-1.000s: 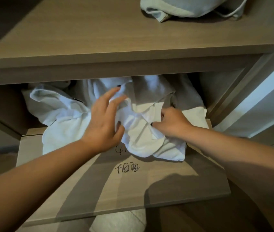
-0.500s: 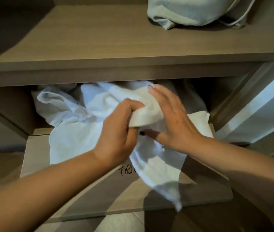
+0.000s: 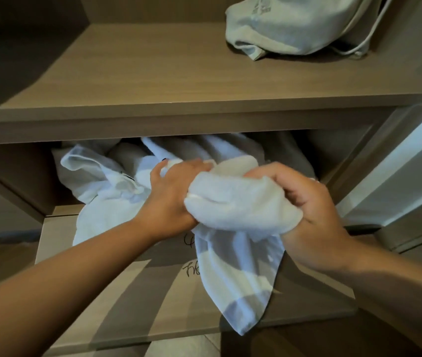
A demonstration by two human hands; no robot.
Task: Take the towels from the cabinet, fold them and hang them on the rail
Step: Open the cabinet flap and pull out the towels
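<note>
Both hands are closed on the same white towel [image 3: 243, 202] at the centre of the frame. The right hand [image 3: 305, 202] has its fingers curled over the bunched top edge from the right, and the left hand [image 3: 171, 194] grips the other end of that bunch, fingers wrapped in from the left. Between the two fists the cloth is gathered into a thick roll; below them a loose tail hangs toward the lower centre of the frame, over the pull-out board [image 3: 127, 292] with handwriting on it.

Behind the left hand, in the lower compartment of the cabinet [image 3: 179, 117], more white cloth [image 3: 96, 176] lies crumpled at centre left, partly under the shelf. Whether it is one towel or several cannot be told, nor whether the gripped towel is fully free of it.

In my judgement the task is in its first step: one towel is just being lifted out. Nothing is folded, and no rail is in view. A pale drawstring bag [image 3: 294, 24] sits on the shelf at upper right.
</note>
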